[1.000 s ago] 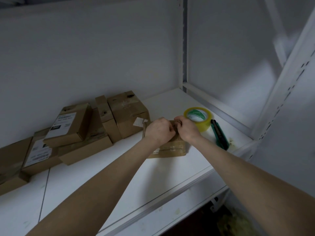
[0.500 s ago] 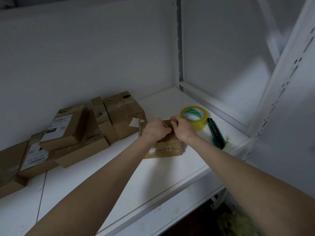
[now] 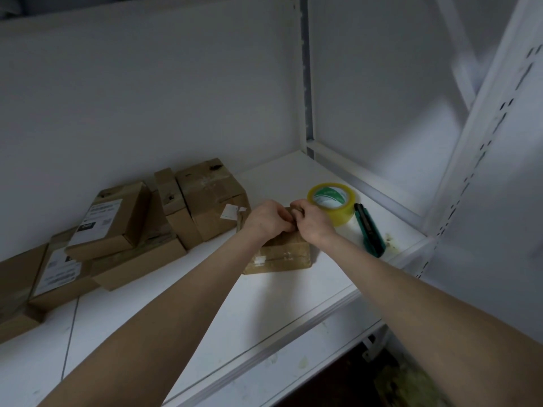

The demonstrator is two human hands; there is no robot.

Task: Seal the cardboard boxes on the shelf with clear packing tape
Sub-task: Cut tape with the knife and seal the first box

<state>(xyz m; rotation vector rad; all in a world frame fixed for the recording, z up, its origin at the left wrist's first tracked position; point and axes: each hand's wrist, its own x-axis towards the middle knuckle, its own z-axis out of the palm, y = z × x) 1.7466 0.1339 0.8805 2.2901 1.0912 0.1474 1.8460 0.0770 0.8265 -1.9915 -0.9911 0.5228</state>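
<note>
A small flat cardboard box (image 3: 282, 255) lies on the white shelf (image 3: 264, 304) in front of me. My left hand (image 3: 269, 220) and my right hand (image 3: 313, 221) meet over its far edge, fingers curled and pinching at the box top; what lies between the fingertips is hidden. A roll of clear packing tape (image 3: 333, 202) with a green and white core lies flat just behind my right hand. A green utility knife (image 3: 368, 230) lies to the right of the roll.
Several cardboard boxes (image 3: 211, 198) are piled at the back left, some with white labels (image 3: 97, 218). A white upright post (image 3: 305, 83) stands at the back corner, and a slotted post (image 3: 476, 160) rises at the right. The shelf front edge (image 3: 293, 324) runs diagonally.
Both hands have stayed on the small box, working at its far edge. The view has shifted slightly; the tape roll and knife have not moved.
</note>
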